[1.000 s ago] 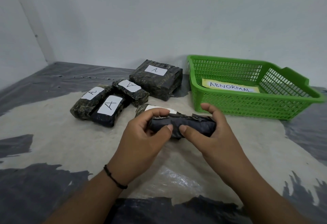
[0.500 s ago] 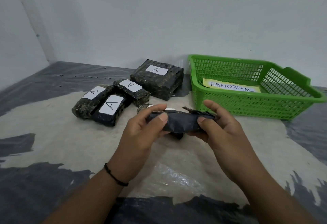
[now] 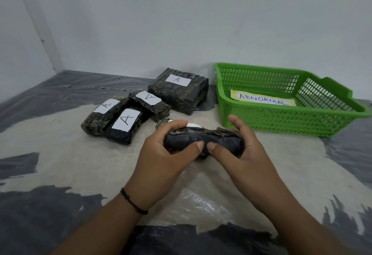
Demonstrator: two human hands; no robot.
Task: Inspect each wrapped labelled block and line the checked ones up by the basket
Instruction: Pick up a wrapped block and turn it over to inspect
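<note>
Both hands, left [image 3: 161,154] and right [image 3: 239,154], clasp the block [image 3: 203,141] mid-frame; turn it slowly, checking every face.

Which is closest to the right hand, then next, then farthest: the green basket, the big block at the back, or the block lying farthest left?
1. Green basket, just beyond the right hand, on its right.
2. Big block, at the back, left of the basket.
3. Leftmost block, far across on the left.
</note>
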